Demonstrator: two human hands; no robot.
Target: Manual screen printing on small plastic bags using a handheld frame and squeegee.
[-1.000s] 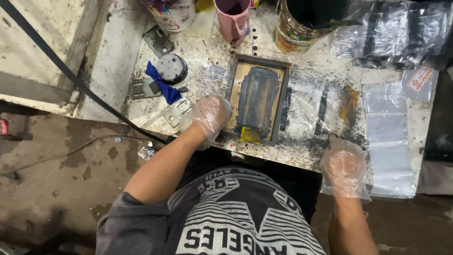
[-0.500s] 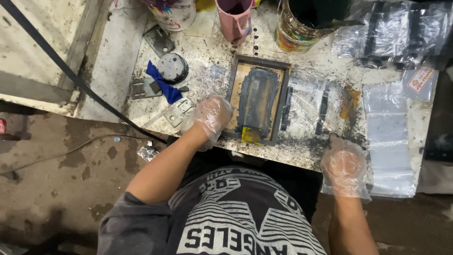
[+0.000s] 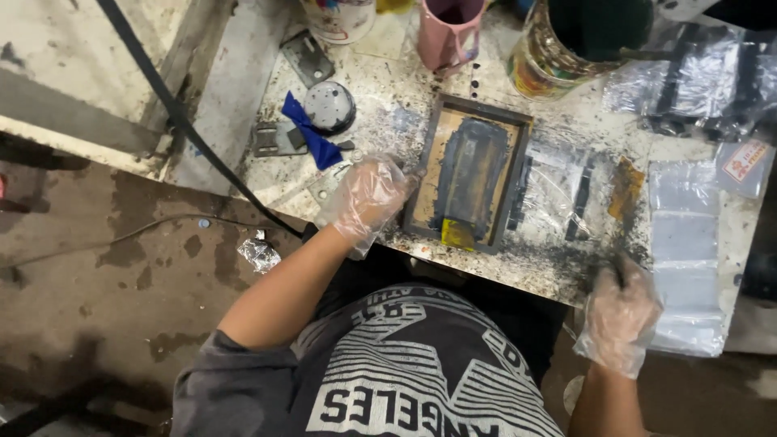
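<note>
Ink-spattered desk point(image 3: 388, 105) carries our framed screen point(image 3: 471, 174), already inked dark. Our left hand point(image 3: 368, 198) rests loosely open at its nine o'clock edge; our right hand point(image 3: 619, 311), at four o'clock, curls around something dark we cannot make out.

This is looking like a small printing workshop. A worn worktable point(image 3: 380, 89), spattered all over with black ink, is carrying a wooden printing frame point(image 3: 473, 174) lying right at the fingertips of the gloved left hand point(image 3: 366, 198). Beyond those fingers, paint tins point(image 3: 579, 44) and a pink cup point(image 3: 449, 32) are standing. Clear plastic bags point(image 3: 684, 259) are piling up just beyond the gloved right hand point(image 3: 619, 311). A stained concrete floor point(image 3: 105, 267) is showing below.
</note>
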